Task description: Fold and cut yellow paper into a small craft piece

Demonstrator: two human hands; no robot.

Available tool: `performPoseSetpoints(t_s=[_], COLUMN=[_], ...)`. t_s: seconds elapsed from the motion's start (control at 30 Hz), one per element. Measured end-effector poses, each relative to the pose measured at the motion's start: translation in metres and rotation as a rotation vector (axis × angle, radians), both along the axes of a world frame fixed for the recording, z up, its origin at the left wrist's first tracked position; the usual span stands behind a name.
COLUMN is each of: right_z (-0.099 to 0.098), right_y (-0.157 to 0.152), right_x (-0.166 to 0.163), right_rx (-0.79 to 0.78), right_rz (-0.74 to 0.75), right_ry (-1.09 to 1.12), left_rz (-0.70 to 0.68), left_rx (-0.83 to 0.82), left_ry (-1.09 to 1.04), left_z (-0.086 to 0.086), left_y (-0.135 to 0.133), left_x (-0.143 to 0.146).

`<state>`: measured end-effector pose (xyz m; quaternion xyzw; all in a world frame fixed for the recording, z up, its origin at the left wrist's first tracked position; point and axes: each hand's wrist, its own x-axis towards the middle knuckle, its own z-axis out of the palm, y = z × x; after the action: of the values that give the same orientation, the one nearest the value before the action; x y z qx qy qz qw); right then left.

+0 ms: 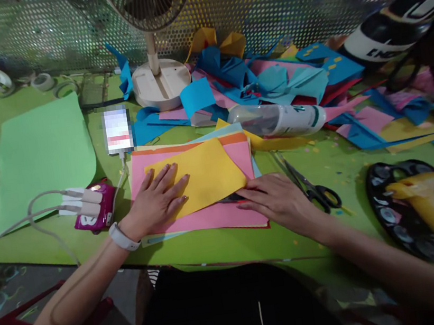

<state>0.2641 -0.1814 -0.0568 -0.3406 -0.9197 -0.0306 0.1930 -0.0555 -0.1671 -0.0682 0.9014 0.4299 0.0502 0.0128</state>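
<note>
My left hand (156, 195) lies flat with fingers spread on a folded yellow sheet of paper (205, 169), pressing it against a stack of coloured paper. Pink paper (208, 219) is on top of that stack, with orange, cream and light blue edges showing. At the yellow sheet's lower right corner, the fingers of my right hand (275, 197) are drawn together. A dark, slim object (233, 197) pokes out from under the yellow edge by those fingertips; most of it is hidden, so its kind is unclear. Black-handled scissors (316, 189) lie just right of my right hand.
A green sheet (44, 158), a phone (117, 130) on a cable and a purple item with chargers (97, 205) are at left. A fan (161, 84), paper scraps (237, 74) and a clear bottle (275, 117) stretch behind. A black palette (382, 204) is at right.
</note>
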Motion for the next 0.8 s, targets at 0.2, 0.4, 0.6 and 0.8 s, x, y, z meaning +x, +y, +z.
performPoseSetpoints(t_s=[0.2,0.4,0.6,0.8], right_z=[0.002,0.002,0.001,0.002], right_y=[-0.001,-0.001,0.0,0.0], right_x=[0.001,-0.006,-0.012,-0.017], right_rx=[-0.052,-0.004,-0.01,-0.011], right_rz=[0.02,0.046,0.064,0.081], right_ry=[0.015,-0.008,0.005,0.002], left_rz=[-0.007,0.002,0.004,0.004], left_rx=[-0.005,-0.014,-0.025,-0.024], left_ry=[-0.007,-0.011,0.0,0.004], left_z=[-0.001,-0.001,0.0,0.0], left_y=[-0.001,-0.001,-0.002,-0.002], left_x=[0.0,0.0,0.001,0.001])
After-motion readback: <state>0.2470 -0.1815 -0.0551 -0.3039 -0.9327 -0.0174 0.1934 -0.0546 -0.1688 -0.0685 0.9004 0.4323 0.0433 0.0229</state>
